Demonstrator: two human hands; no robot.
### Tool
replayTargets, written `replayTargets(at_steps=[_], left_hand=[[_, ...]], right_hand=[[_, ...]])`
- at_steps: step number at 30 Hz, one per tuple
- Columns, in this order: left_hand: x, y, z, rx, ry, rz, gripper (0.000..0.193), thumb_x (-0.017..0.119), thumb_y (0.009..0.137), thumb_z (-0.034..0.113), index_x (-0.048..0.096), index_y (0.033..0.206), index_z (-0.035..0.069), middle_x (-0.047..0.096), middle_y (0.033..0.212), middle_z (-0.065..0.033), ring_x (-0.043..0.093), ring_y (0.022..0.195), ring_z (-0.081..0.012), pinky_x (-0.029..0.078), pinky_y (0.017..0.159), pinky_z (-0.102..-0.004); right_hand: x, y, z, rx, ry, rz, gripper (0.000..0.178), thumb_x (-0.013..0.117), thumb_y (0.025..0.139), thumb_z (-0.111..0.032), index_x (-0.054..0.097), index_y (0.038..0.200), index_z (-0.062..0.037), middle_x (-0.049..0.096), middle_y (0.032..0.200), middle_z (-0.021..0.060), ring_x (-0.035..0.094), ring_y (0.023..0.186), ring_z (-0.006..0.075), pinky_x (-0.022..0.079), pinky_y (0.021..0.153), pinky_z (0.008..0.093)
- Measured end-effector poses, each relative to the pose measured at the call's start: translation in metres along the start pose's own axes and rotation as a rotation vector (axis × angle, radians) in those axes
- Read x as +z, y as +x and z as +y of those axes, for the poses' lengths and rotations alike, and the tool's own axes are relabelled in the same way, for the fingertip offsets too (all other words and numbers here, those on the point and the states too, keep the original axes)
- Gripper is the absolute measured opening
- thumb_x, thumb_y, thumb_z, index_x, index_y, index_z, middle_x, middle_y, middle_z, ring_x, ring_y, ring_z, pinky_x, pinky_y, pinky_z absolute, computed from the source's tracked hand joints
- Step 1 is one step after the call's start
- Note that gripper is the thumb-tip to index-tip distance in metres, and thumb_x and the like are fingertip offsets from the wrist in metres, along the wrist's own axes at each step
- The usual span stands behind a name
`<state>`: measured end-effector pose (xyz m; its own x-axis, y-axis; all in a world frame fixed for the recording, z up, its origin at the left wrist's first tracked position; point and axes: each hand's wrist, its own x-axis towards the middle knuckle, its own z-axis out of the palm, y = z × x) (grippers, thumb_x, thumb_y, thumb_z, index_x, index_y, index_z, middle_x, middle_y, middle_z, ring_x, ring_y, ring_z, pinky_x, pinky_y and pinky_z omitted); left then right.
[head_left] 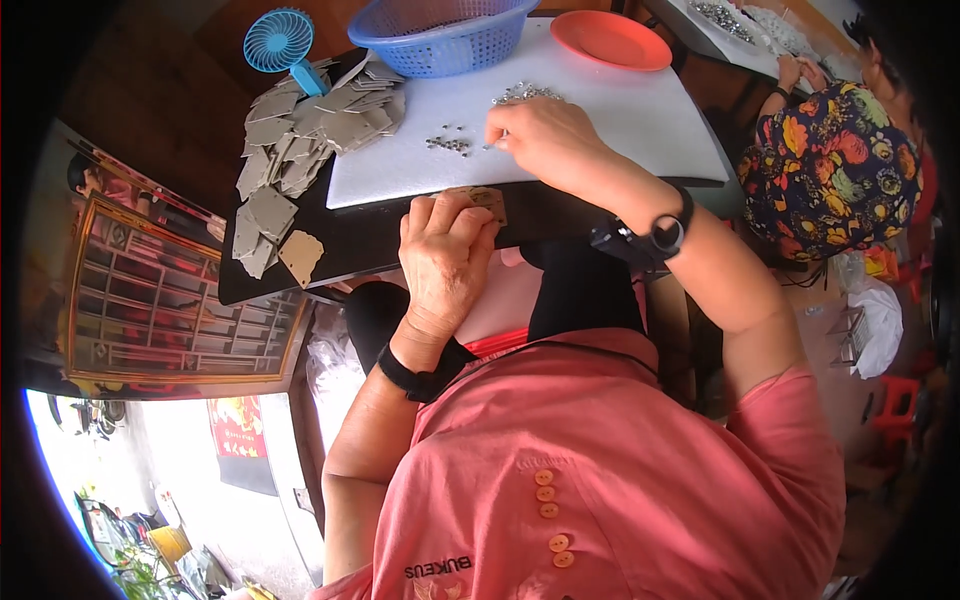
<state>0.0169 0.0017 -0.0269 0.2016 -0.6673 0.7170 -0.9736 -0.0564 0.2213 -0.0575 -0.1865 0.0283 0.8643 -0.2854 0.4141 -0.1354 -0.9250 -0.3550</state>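
My left hand (445, 255) is closed around a small tan card piece (488, 199) at the near edge of the dark table (370, 235). My right hand (545, 140) rests on the white foam mat (620, 120), fingertips pinched at a scatter of tiny silver metal parts (450, 144). A second heap of the silver parts (527, 93) lies just beyond that hand. Both wrists wear black bands.
A pile of grey and tan card pieces (300, 150) covers the table's left side. A small blue fan (280, 42), a blue plastic basket (440, 35) and an orange plate (612, 40) stand at the far edge. A person in a flowered hat (830, 170) sits to the right.
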Motion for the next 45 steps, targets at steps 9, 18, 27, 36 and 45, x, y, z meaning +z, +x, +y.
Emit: replayTargets(at_steps=[9, 18, 27, 36, 45], left_hand=[[-0.004, -0.005, -0.006, -0.084, -0.199, 0.017, 0.011, 0.072, 0.081, 0.003, 0.069, 0.092, 0.006, 0.066, 0.099, -0.0063, 0.056, 0.086, -0.0278, 0.049, 0.077, -0.0371], [-0.004, -0.01, -0.007, -0.046, -0.156, 0.017, 0.014, 0.07, 0.08, 0.002, 0.069, 0.094, 0.006, 0.065, 0.102, -0.0056, 0.057, 0.087, -0.0279, 0.046, 0.077, -0.039], [-0.006, -0.015, 0.002, -0.052, -0.2, 0.014, 0.019, 0.071, 0.079, 0.001, 0.068, 0.097, 0.006, 0.065, 0.106, -0.0049, 0.057, 0.091, -0.0266, 0.043, 0.079, -0.0381], [-0.002, -0.021, 0.0, -0.018, -0.168, 0.034, 0.024, 0.071, 0.077, 0.005, 0.067, 0.101, 0.006, 0.062, 0.108, -0.003, 0.055, 0.089, -0.0235, 0.04, 0.077, -0.037], [-0.006, -0.024, -0.002, -0.021, -0.199, -0.019, 0.032, 0.072, 0.077, 0.003, 0.067, 0.109, 0.005, 0.063, 0.115, -0.0059, 0.057, 0.095, -0.0259, 0.041, 0.081, -0.0379]], right_hand=[[0.015, 0.028, -0.002, 0.11, -0.139, -0.2, 0.007, 0.064, 0.084, -0.015, 0.068, 0.083, -0.0093, 0.069, 0.079, 0.0115, 0.066, 0.079, 0.0339, 0.049, 0.07, 0.0467], [-0.002, -0.003, -0.004, 0.029, -0.041, -0.211, 0.009, 0.063, 0.083, -0.015, 0.064, 0.084, -0.0057, 0.066, 0.074, 0.013, 0.064, 0.072, 0.034, 0.048, 0.067, 0.0454], [-0.015, -0.024, -0.022, 0.171, 0.186, -0.364, 0.008, 0.067, 0.084, -0.011, 0.066, 0.084, -0.003, 0.063, 0.063, 0.0083, 0.061, 0.057, 0.017, 0.046, 0.057, 0.0333], [-0.016, -0.017, -0.022, 0.413, 0.424, -0.513, 0.005, 0.067, 0.083, -0.008, 0.067, 0.083, -0.0025, 0.059, 0.062, 0.0013, 0.053, 0.055, 0.007, 0.039, 0.046, 0.0247], [-0.013, -0.009, -0.01, 0.5, 0.556, -0.643, 0.007, 0.068, 0.085, -0.009, 0.067, 0.085, -0.0027, 0.058, 0.065, 0.0, 0.053, 0.055, 0.0056, 0.039, 0.043, 0.0209]])
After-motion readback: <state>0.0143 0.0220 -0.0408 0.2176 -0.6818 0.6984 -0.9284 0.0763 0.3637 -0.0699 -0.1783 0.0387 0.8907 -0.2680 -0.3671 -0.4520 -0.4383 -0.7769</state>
